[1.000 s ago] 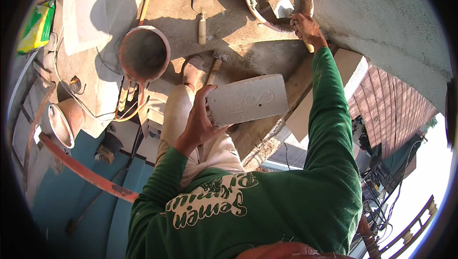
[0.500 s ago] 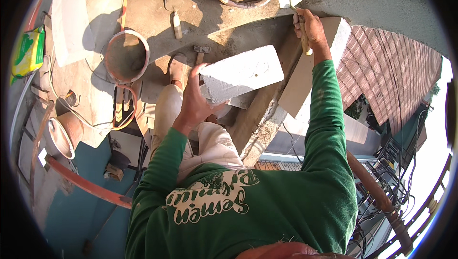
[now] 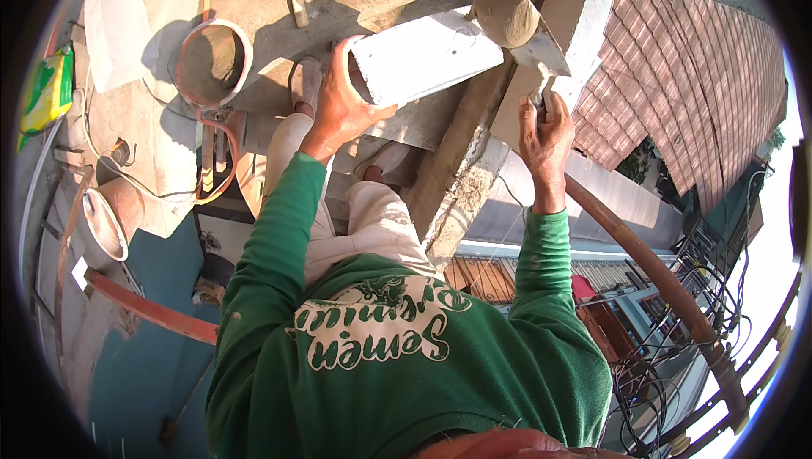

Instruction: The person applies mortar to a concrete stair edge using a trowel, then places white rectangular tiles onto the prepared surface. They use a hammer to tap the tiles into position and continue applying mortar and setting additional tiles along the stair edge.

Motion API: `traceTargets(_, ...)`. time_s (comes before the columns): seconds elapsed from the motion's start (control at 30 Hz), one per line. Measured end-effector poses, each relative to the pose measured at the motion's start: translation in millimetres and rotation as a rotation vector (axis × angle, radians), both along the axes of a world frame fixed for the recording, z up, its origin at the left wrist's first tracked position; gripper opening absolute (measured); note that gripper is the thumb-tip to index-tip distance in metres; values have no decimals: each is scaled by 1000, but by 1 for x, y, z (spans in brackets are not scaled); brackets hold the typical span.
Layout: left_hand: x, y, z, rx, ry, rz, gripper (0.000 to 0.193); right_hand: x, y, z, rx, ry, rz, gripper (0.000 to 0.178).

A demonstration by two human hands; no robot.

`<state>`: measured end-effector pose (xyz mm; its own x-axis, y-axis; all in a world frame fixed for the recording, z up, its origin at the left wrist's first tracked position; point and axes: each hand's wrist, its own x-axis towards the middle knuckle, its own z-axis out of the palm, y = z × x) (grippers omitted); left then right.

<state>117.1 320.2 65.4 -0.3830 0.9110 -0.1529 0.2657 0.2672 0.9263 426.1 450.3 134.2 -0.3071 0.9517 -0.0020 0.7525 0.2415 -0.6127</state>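
Note:
My left hand (image 3: pixel 342 112) grips the left end of a white lightweight block (image 3: pixel 427 57), held tilted above the ledge with its right end raised. In my right hand (image 3: pixel 548 133) is a trowel (image 3: pixel 546 54), its fingers closed round the handle. A lump of grey mortar (image 3: pixel 507 19) sits on the blade, close to the block's right end; whether they touch I cannot tell. Under and beyond the trowel stands a pale block wall (image 3: pixel 579 15).
A bucket (image 3: pixel 246 57) of grey mix stands at the left, near a second trowel (image 3: pixel 299 6). Further left are a tipped bucket (image 3: pixel 106 226), an orange hose (image 3: pixel 237 163) and a green-yellow bag (image 3: pixel 51 91). Tiled roofing (image 3: pixel 668 78), a rusty pipe (image 3: pixel 643 269) and tangled cables (image 3: pixel 668 349) lie right.
The trowel has come back from near the basin with mortar on its blade, beside the block. The view has shifted, and the block sits higher in it, still in my left hand.

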Motion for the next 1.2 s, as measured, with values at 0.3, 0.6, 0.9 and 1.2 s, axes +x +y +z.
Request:
traceTargets(0.3, 19, 1, -12, 65, 64, 8, 113, -26, -69, -21, 295, -274, 4, 27)
traceTargets(0.6, 16, -2, -21, 43, 165, -23, 126, -46, -107, -56, 263, -108, 91, 35)
traceTargets(0.9, 5, -8, -40, 230, 79, -27, 115, -14, -96, -46, 188, -129, 318, 40)
traceTargets(1.2, 5, -9, -29, 106, 133, 6, 117, 27, -71, -34, 240, -31, 101, 31)
